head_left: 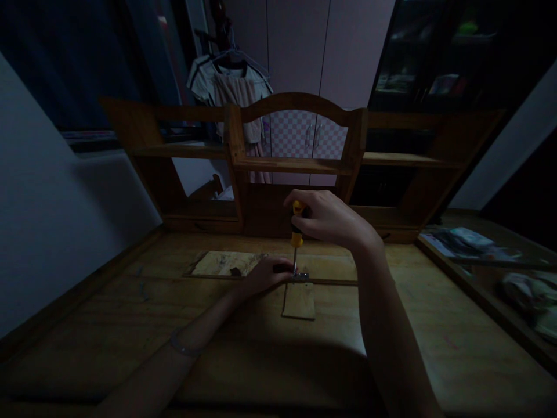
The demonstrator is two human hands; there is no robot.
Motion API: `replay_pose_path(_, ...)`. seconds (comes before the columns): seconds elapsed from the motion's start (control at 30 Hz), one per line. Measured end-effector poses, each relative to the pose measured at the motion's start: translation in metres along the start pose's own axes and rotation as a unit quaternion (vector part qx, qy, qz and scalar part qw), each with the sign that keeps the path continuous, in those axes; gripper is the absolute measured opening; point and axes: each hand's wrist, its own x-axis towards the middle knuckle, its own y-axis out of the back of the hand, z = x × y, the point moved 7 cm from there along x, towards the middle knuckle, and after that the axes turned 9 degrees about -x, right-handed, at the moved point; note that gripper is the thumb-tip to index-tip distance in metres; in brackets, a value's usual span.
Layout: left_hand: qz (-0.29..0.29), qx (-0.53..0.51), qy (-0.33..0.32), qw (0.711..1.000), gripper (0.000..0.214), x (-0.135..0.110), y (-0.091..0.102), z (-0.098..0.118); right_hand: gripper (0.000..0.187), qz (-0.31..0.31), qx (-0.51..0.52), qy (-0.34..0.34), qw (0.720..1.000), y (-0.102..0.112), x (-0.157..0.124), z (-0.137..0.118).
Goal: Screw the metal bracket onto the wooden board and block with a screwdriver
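My right hand (325, 219) is closed round the yellow and black handle of a screwdriver (296, 235), held upright with its tip down on a small metal hinge (300, 277). The hinge sits at the far edge of a small wooden piece (299, 300), where that piece meets a long flat wooden board (226, 263) lying on the desk. My left hand (266, 274) rests on the desk just left of the hinge, fingers pinched near the screwdriver's tip; what they hold is too small to make out.
The wooden desk (130, 325) has a shelf hutch (296, 162) at the back. Papers and cloth (470, 241) lie on a side surface at right. Clothes (235, 87) hang behind the hutch. The room is dim.
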Motion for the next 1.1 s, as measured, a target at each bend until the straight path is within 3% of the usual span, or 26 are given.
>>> replay_pose_path(0.4, 0.003, 0.004, 0.000, 1.000, 0.019, 0.001, 0.000, 0.002, 0.020, 0.012, -0.010, -0.010, 1.000, 0.001, -0.001, 0.006)
replay_pose_path(0.7, 0.005, -0.003, 0.016, 1.000, 0.019, 0.000, -0.001, -0.004, 0.037, 0.022, -0.007, -0.005, 1.000, 0.002, 0.002, 0.007)
replay_pose_path(0.9, 0.007, 0.008, 0.001, 1.000, 0.019, 0.000, -0.001, 0.000, 0.033, 0.019, -0.005, 0.003, 1.000, 0.003, 0.001, 0.008)
replay_pose_path(1.1, 0.008, 0.011, 0.012, 1.000, 0.019, 0.001, -0.001, -0.001, 0.030, 0.058, -0.010, 0.006, 0.998, 0.008, -0.003, 0.008)
